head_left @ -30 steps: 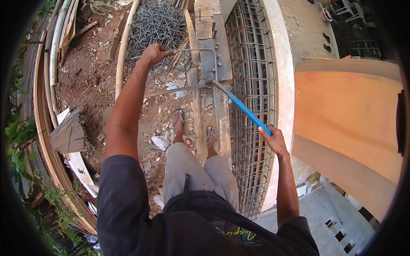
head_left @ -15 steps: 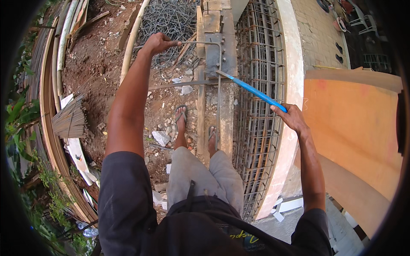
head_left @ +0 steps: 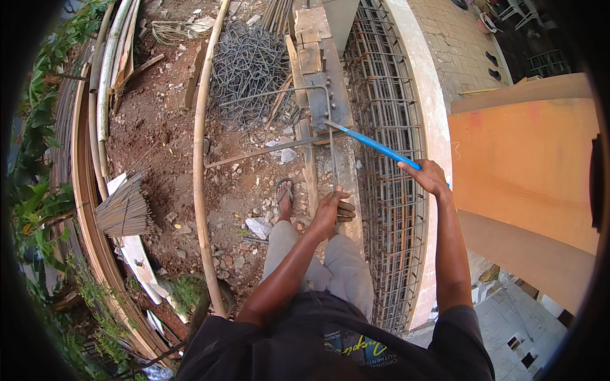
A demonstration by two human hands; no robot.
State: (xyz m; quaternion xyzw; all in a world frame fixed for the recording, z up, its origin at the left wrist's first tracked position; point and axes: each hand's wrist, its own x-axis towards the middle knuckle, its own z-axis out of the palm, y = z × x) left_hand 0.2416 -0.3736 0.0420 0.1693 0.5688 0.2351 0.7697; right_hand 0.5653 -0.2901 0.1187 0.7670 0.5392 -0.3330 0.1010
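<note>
Head view: bent rod (head_left: 332,152) across the pegged plate (head_left: 316,100) — near leg pointing straight at my left hand (head_left: 332,213), nearer one, grip unclear. My right hand (head_left: 433,176) clasps the blue lever (head_left: 383,148), slanting up-left to the rod.

So the outfit's a black short-sleeved T-shirt (head_left: 279,346), its left sleeve (head_left: 219,336) down and left of the fingers of the left hand (head_left: 326,214), its right sleeve (head_left: 460,336) well below the fingers of the right hand (head_left: 432,176). There's a chest print (head_left: 363,346) way below the left fingers, upside down from here, yellow script with small greyish block lettering and some blue. Just below those same fingers it's plain light-grey shorts (head_left: 349,260), plus a dark thong-strap flip-flop (head_left: 284,192) off to their upper left.
</note>
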